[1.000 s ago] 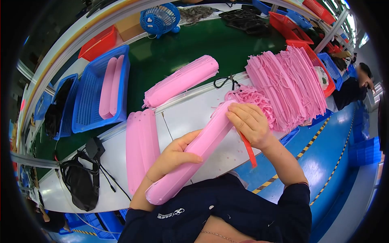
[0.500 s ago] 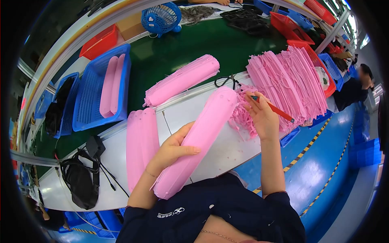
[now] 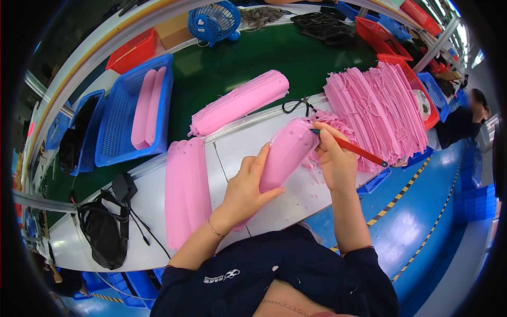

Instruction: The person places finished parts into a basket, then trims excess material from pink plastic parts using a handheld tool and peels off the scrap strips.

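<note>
My left hand (image 3: 244,187) is wrapped round a long pink strip-like piece (image 3: 285,158) with rounded ends and small round marks near its tip, thumb across its front. My right hand (image 3: 337,161) grips a slim red-handled tool (image 3: 362,151) with a dark tip, whose kind I cannot make out. That dark tip meets the upper right end of the pink piece. Behind my right hand lies a heap of thin pink trimmings (image 3: 338,122). More layered pink pieces (image 3: 187,193) lie on the white table left of my left hand.
A pink bundle (image 3: 240,103) lies on the green surface beside black-handled scissors (image 3: 298,105). A large stack of frayed pink strips (image 3: 375,113) stands right. At left are a blue basket (image 3: 116,132) with two pink pieces and a black bag (image 3: 108,235). A blue fan (image 3: 214,24) stands behind.
My left hand has slid up the pink piece toward its middle. My right hand has moved left and slightly down, bringing the tool's tip onto the piece's end.
</note>
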`<state>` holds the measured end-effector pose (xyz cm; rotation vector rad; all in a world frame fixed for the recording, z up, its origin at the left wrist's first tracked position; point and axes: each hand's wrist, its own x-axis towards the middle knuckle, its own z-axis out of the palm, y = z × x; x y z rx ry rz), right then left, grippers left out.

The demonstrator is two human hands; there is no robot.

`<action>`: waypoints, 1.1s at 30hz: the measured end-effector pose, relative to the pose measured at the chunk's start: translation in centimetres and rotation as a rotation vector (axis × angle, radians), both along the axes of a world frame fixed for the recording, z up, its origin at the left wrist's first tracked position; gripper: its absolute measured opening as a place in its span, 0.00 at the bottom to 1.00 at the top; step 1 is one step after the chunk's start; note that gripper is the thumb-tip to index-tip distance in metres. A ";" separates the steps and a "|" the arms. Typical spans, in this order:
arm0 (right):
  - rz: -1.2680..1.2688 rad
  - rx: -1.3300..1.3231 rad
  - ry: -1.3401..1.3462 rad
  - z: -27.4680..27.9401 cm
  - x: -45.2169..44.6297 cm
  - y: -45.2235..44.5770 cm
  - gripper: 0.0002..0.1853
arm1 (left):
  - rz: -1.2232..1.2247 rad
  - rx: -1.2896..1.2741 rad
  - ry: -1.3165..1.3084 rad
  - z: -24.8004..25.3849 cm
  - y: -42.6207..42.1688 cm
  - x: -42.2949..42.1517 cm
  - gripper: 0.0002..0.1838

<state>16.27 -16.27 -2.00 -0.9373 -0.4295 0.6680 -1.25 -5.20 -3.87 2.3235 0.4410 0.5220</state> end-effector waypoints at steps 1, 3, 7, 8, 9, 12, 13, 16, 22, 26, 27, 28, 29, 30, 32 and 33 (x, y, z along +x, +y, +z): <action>-0.009 -0.025 -0.039 0.1 -0.1 -0.1 0.14 | 0.000 -0.001 -0.001 -0.1 -0.4 0.2 0.48; -0.020 -0.051 -0.078 0.2 -0.2 -0.3 0.14 | 0.065 0.046 0.026 -0.2 -0.9 0.6 0.48; -0.064 -0.140 -0.256 0.7 -0.3 -0.8 0.12 | 0.060 0.081 -0.004 -0.7 -1.0 0.8 0.48; -0.072 -0.180 -0.301 0.9 -0.3 -1.0 0.12 | 0.063 0.087 -0.014 -0.7 -1.1 0.9 0.48; -0.073 -0.179 -0.299 1.0 -0.4 -1.0 0.12 | 0.066 0.092 -0.022 -0.7 -1.2 0.9 0.47; -0.142 -0.203 -0.479 1.2 -0.7 -1.1 0.11 | 0.072 0.133 -0.069 -1.0 -1.3 1.0 0.47; -0.193 -0.219 -0.721 1.3 -0.7 -1.1 0.10 | 0.072 0.133 -0.068 -1.0 -1.4 1.0 0.47; -0.313 -0.261 -1.139 2.3 -1.5 -1.1 0.09 | 0.074 0.146 -0.105 -1.1 -1.6 1.0 0.45; -0.453 -0.208 -1.024 2.1 -0.9 -1.2 0.09 | 0.070 0.121 -0.182 -0.8 -1.8 0.8 0.40; -0.196 -0.178 -0.225 1.3 -0.2 -0.9 0.11 | -0.053 0.018 -0.390 0.0 -1.4 0.6 0.39; -0.067 -0.201 -0.152 0.3 -0.1 -0.6 0.12 | -0.087 -0.018 -0.450 0.3 -1.4 0.5 0.39; 0.065 -0.227 -0.077 -0.4 -0.2 -0.4 0.13 | -0.083 -0.019 -0.448 0.7 -1.1 0.2 0.39; 0.109 -0.302 -0.078 -1.1 -1.1 -0.3 0.14 | -0.049 -0.089 -0.447 1.2 -0.6 -0.2 0.40; 0.191 -0.354 -0.077 -2.2 -1.7 -0.1 0.14 | -0.013 -0.157 -0.445 1.5 0.0 -0.4 0.40; 0.243 -0.428 -0.080 -3.3 -3.1 -0.2 0.14 | 0.014 -0.509 -0.608 3.1 0.8 -0.9 0.42; 0.255 -0.426 -0.075 -3.9 -3.3 -0.4 0.14 | 0.035 -0.464 -0.747 3.1 2.2 -1.2 0.42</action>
